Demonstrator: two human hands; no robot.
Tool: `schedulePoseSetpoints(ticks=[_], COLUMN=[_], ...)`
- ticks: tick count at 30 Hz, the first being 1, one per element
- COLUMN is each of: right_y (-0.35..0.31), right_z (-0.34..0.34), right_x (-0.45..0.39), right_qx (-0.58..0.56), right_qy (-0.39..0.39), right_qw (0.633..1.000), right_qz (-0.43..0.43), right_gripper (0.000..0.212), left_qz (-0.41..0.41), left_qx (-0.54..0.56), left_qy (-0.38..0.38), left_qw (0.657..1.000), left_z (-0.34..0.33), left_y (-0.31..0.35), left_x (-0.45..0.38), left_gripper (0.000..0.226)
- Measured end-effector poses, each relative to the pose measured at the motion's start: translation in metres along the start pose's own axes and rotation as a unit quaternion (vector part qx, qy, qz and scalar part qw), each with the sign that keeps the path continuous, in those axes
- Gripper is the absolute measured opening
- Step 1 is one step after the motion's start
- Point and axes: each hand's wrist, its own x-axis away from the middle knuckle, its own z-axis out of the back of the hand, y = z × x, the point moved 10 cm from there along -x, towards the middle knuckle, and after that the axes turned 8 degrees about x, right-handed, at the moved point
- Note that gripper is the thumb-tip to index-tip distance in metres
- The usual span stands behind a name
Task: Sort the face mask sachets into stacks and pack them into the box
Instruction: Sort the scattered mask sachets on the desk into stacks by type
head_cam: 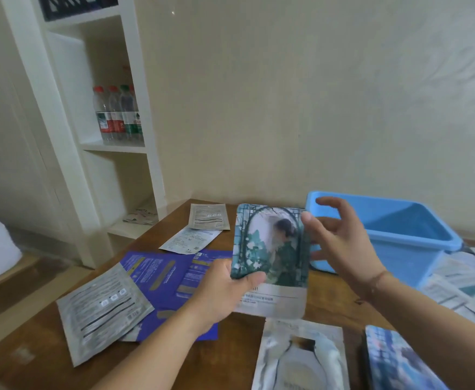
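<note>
Your left hand grips the lower left corner of a green illustrated sachet, thumb on its front, holding it upright above the wooden worktop. Your right hand is at the sachet's right edge with fingers spread and relaxed, the thumb tip touching the edge. The blue box stands just behind that hand. Grey sachets and dark blue sachets lie scattered to the left; a pale sachet and a blue stack lie near you. Water bottles stand on the white shelf.
</note>
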Motion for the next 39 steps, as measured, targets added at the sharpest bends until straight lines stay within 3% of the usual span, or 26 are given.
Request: schedulePoseSetpoints(ticks=[1,3,5,9,10,14,16,22,31,35,37,39], right_y=[0.015,0.028,0.033,0.032,0.032,0.037,0.04,0.051,0.06,0.061,0.062,0.067], right_z=[-0.009,-0.025,-0.023,0.012,0.026,0.085,0.112,0.159,0.166,0.165,0.164,0.153], right_x=[-0.002,0.006,0.012,0.025,0.031,0.065,0.087,0.135,0.155,0.165,0.176,0.191], right_qx=[-0.046,-0.062,-0.018,0.002,0.001,0.041,0.076,0.201,0.398,0.373,0.299,0.208], right_qy=[-0.049,-0.12,-0.12,-0.069,-0.06,-0.035,-0.028,0.005,-0.035,-0.007,0.037,0.048], right_qw=[0.995,0.982,0.985,0.988,0.987,0.983,0.978,0.961,0.905,0.918,0.943,0.962], right_qz=[-0.074,-0.132,-0.123,-0.137,-0.149,-0.178,-0.19,-0.188,-0.15,-0.133,-0.141,-0.168], right_gripper=[0.055,0.046,0.035,0.046,0.052,0.059,0.056,0.061,0.063,0.066,0.071,0.071], left_qz=[0.017,0.049,0.055,0.043,0.024,-0.034,-0.026,-0.013,-0.088,-0.076,-0.008,0.096], left_qx=[0.042,0.095,0.129,0.179,0.154,0.03,0.018,-0.13,-0.371,-0.299,-0.123,0.074], left_qy=[-0.006,-0.028,-0.054,-0.051,-0.062,-0.124,-0.163,-0.179,-0.2,-0.183,-0.16,-0.157], left_qw=[0.999,0.994,0.989,0.982,0.986,0.991,0.986,0.975,0.902,0.933,0.979,0.98], left_z=[-0.004,-0.014,-0.026,-0.04,-0.048,-0.098,-0.128,-0.168,-0.179,-0.172,-0.166,-0.172], left_y=[0.0,-0.002,0.0,0.013,0.019,0.041,0.04,0.024,0.011,0.016,0.016,0.01], left_x=[0.004,0.013,0.023,0.05,0.057,0.084,0.096,0.122,0.141,0.142,0.14,0.137], left_gripper=[0.01,0.018,0.039,0.095,0.097,0.063,0.064,0.067,0.063,0.079,0.086,0.091])
